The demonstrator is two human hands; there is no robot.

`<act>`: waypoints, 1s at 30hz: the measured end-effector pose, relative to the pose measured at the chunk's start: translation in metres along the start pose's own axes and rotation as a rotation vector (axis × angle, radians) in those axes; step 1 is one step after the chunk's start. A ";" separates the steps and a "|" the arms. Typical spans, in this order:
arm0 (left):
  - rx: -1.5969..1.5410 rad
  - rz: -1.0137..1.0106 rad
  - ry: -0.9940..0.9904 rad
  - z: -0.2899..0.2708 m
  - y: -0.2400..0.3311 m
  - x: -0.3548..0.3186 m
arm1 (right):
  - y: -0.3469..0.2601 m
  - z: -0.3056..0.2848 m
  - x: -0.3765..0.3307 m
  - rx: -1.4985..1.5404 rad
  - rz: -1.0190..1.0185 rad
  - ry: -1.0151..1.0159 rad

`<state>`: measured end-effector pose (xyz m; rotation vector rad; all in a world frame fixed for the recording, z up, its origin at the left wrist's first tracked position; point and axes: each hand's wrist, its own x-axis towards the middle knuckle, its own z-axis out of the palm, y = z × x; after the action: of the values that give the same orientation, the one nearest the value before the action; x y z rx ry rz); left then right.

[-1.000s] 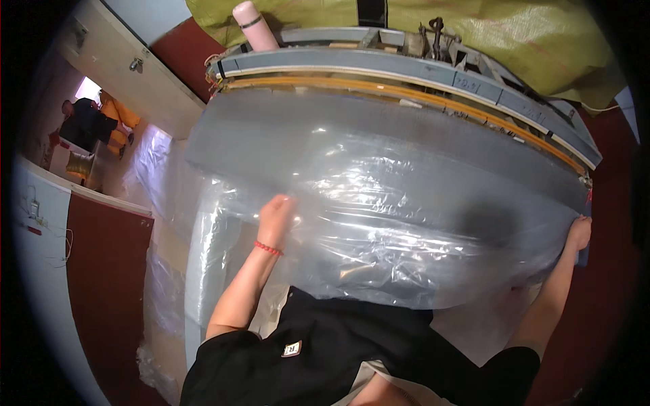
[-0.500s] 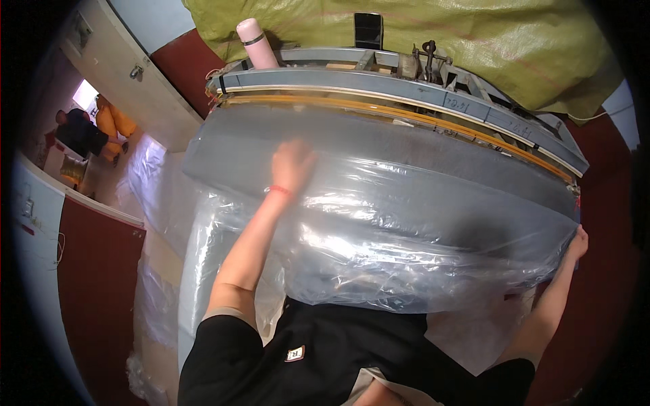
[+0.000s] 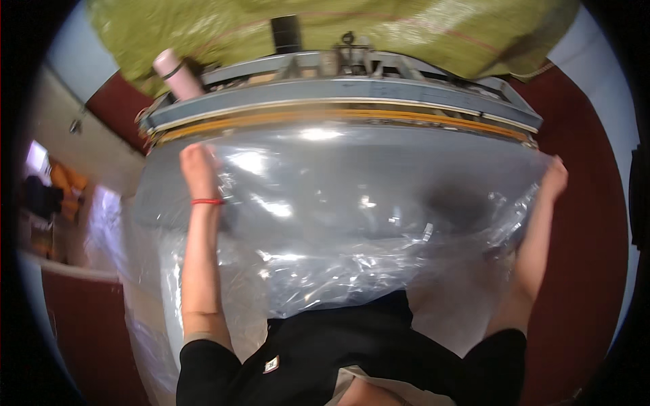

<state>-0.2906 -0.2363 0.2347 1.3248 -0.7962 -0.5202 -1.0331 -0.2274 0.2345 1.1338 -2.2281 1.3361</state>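
Plastic [image 3: 345,271], L fingers [image 3: 192,153], R fingers [image 3: 558,166] @ edges, apart

On my feed I log one pale door [image 3: 101,145] with dark handle [image 3: 76,126]; left of it, a bright window-like patch [image 3: 37,156]. Right of the door: wall [image 3: 116,101], pale blue over dark red; farther right, yellow-green sheeting [image 3: 379,30], then a second wall [image 3: 575,135], likewise coloured.

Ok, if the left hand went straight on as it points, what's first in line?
Likely the orange strip beyond the grey surface, though the left hand might pass above it; depth is unclear.
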 end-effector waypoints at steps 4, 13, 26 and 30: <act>0.252 0.136 0.088 -0.022 -0.071 0.081 | -0.015 0.106 -0.035 0.168 -0.209 0.020; 0.130 0.133 0.011 -0.027 -0.118 0.151 | -0.041 0.157 -0.042 0.498 0.164 0.008; -0.113 0.108 0.329 -0.046 -0.115 0.160 | -0.072 0.136 -0.042 0.631 0.394 0.012; 0.681 0.454 0.199 -0.062 -0.096 0.142 | -0.047 0.119 -0.032 0.596 0.299 -0.201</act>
<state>-0.1428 -0.3197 0.1678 1.7063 -1.1175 0.2729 -0.9612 -0.3249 0.1815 1.1840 -2.2675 2.2019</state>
